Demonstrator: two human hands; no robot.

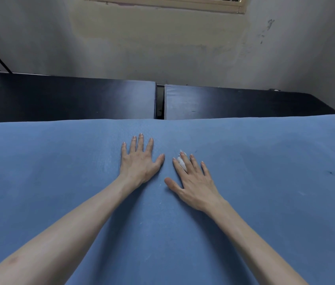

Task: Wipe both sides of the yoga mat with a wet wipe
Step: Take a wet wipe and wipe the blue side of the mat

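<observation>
While both palms press flat, wiping mid-mat.
Left hand (139, 161) spread, fingers straight, holding nothing; right hand (193, 179) just beside it, flat too, wet wipe (182, 161) bunched under and between its straight fingers. Yoga mat (59, 182) directly beneath both, long axis running left to right, far edge close ahead of the fingertips; beyond it, dark tables (66, 99) and the wall (162, 48).
</observation>
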